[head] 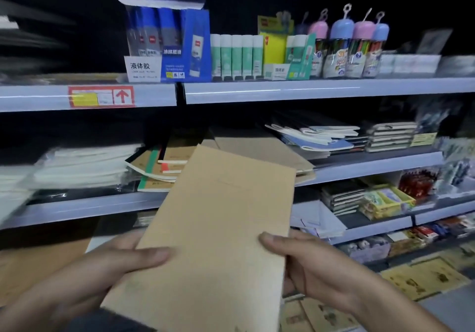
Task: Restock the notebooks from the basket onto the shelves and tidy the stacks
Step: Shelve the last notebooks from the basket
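one kraft notebook (plain cover), two hands: left hand, right hand

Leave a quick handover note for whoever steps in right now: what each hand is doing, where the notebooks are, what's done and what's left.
Left hand: grips the lower left edge of the brown kraft notebook, thumb on top.
Right hand: grips its right edge, thumb on the cover.
The notebook is held up in front of the middle shelf, not yet placed.
On that shelf: a tilted, uneven stack of kraft notebooks on the left and flat kraft covers behind.
The basket is out of view, so how many remain cannot be told.
Left: set this one on the kraft pile and straighten the leaning stack.
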`<act>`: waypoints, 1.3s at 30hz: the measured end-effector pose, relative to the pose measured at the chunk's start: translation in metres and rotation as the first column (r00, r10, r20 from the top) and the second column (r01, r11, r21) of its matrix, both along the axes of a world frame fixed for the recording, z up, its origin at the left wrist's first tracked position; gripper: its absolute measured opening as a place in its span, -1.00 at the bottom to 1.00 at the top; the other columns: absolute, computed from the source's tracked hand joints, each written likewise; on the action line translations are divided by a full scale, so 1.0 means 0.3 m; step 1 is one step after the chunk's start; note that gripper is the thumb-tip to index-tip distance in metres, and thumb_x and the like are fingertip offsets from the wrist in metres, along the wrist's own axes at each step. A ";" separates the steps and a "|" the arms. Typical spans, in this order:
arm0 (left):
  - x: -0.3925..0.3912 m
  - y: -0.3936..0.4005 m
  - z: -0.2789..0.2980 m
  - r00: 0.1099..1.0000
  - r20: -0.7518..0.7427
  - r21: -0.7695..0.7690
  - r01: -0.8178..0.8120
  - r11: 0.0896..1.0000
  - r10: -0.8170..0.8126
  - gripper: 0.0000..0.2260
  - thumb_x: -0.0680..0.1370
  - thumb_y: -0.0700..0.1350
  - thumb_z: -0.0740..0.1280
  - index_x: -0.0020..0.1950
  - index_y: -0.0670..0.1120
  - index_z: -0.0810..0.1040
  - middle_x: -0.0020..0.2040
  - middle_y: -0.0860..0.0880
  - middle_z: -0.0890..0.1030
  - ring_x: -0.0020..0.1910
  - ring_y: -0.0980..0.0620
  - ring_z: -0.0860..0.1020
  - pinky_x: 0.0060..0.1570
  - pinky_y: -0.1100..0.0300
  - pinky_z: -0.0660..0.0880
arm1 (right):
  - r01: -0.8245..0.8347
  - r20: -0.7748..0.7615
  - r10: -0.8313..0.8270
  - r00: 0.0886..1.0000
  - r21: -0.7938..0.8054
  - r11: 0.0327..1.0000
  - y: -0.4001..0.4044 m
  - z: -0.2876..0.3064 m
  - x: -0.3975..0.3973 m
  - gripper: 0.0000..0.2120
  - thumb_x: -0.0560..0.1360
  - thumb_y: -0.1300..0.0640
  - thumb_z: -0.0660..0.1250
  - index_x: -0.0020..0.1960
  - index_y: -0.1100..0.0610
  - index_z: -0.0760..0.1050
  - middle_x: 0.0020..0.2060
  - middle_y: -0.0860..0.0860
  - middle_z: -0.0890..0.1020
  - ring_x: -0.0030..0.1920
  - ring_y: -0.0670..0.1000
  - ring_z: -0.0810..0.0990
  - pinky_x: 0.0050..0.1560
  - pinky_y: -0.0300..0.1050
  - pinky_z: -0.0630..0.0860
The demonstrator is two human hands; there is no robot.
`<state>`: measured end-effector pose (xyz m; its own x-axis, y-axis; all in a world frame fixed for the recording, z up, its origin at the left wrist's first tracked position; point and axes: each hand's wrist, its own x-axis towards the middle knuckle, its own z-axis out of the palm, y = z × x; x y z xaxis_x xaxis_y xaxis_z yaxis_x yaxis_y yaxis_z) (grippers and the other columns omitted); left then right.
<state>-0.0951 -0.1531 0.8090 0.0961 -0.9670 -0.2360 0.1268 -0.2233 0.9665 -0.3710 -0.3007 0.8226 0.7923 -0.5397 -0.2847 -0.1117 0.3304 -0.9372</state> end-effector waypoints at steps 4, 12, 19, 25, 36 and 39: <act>-0.053 -0.083 0.092 0.998 -0.028 -0.057 -0.053 0.997 0.051 -0.50 0.24 -0.04 0.55 0.14 -0.17 0.68 0.11 -0.23 0.68 -0.03 -0.15 0.69 -0.19 0.15 0.64 | 0.129 0.008 -0.129 0.992 -0.087 0.988 -0.075 0.086 0.032 -0.72 0.62 0.11 0.23 0.25 0.21 0.54 0.09 0.14 0.70 0.02 0.08 0.69 -0.05 -0.03 0.63; -0.097 -0.302 0.199 0.968 -0.089 -0.097 -0.243 0.965 0.235 -0.77 0.53 -0.17 0.38 0.13 -0.24 0.62 -0.05 -0.14 0.72 -0.21 0.03 0.69 -0.32 0.24 0.61 | 0.246 0.064 -0.237 0.969 -0.240 0.939 -0.217 0.201 0.095 -0.78 0.55 0.32 0.30 0.19 0.26 0.55 -0.09 0.13 0.73 -0.17 0.07 0.72 -0.29 -0.10 0.63; -0.045 -0.485 0.269 0.921 0.064 -0.057 -0.380 0.923 0.383 -0.82 0.55 -0.18 0.41 0.08 -0.27 0.59 -0.29 -0.10 0.64 -0.43 0.04 0.60 -0.57 0.29 0.45 | 0.260 -0.028 -0.281 0.959 -0.298 0.918 -0.416 0.257 0.211 -0.86 0.54 0.32 0.34 0.10 0.24 0.57 -0.18 0.09 0.73 -0.24 0.03 0.71 -0.24 -0.11 0.66; 0.037 -0.569 0.305 0.754 0.518 -0.137 -0.393 0.909 0.404 -0.53 0.54 -0.10 0.44 0.43 -0.14 0.46 -0.05 -0.06 0.58 -0.31 0.06 0.50 -0.59 0.36 0.34 | 0.139 -0.228 -0.296 0.928 -0.525 0.840 -0.491 0.239 0.304 -0.96 0.53 0.18 0.42 -0.03 0.12 0.57 -0.20 0.02 0.66 -0.26 -0.01 0.62 -0.39 -0.27 0.50; 0.085 -0.639 0.328 0.313 0.937 -0.061 -0.295 0.953 0.157 -0.57 0.64 0.06 0.24 0.47 -0.07 0.44 0.38 -0.09 0.51 0.23 -0.09 0.51 0.20 0.18 0.42 | -0.304 -0.558 -0.478 0.679 -0.806 0.509 -0.558 0.267 0.397 -0.54 0.52 -0.28 0.29 0.01 0.15 0.48 -0.31 0.06 0.51 -0.36 0.06 0.49 -0.35 -0.17 0.37; 0.084 -0.643 0.300 0.243 0.965 -0.027 -0.282 0.959 0.098 -0.54 0.67 0.08 0.11 0.55 -0.02 0.31 0.51 -0.10 0.36 0.43 -0.16 0.38 0.37 0.13 0.33 | -0.366 -0.578 -0.467 0.669 -0.803 0.470 -0.579 0.251 0.399 -0.36 0.54 -0.33 0.20 0.30 0.18 0.52 0.15 0.09 0.61 0.06 0.11 0.60 -0.02 -0.09 0.50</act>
